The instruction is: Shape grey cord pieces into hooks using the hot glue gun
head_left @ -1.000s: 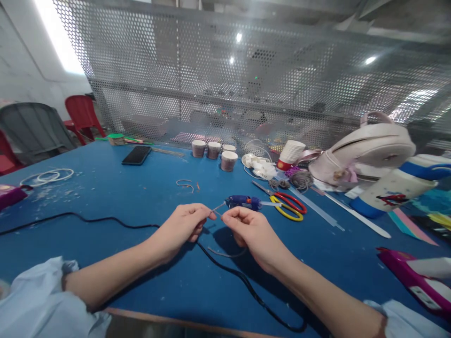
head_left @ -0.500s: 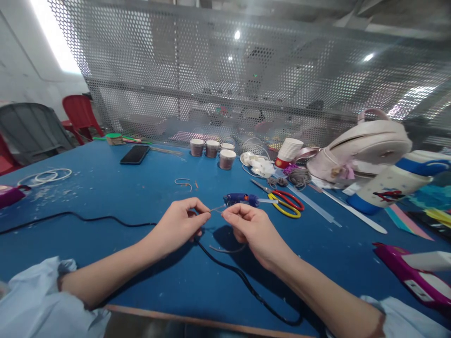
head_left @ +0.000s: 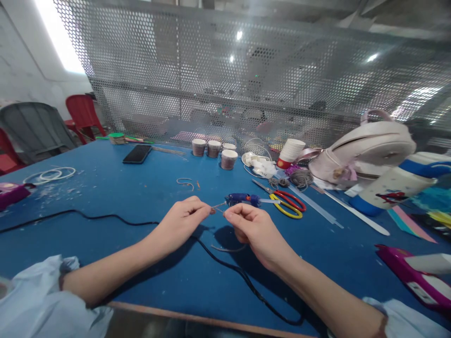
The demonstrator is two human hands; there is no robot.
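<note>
Between my fingertips is a short thin strand (head_left: 219, 208), too fine to tell whether it is wire or string. My left hand (head_left: 187, 217) pinches one end, thumb against forefinger. From the other side my right hand (head_left: 248, 225) pinches the strand too, its fingers curled. Just behind my hands lies a blue glue gun (head_left: 243, 200) with a clear stick in its back. A curved grey cord piece (head_left: 228, 249) rests on the table below my right hand. Scissors (head_left: 287, 204) with red and yellow handles lie to the right.
A black cable (head_left: 239, 271) runs across the blue table under my hands. Farther back are a phone (head_left: 137, 154), several small cups (head_left: 229, 159), grey yarn (head_left: 301, 178) and a stack of paper cups (head_left: 291, 152). At right stand a bag (head_left: 362, 145) and a bottle (head_left: 391, 185).
My left fingers have shifted slightly along the strand and closed more tightly. My right hand has barely moved. The whole view has drifted a little.
</note>
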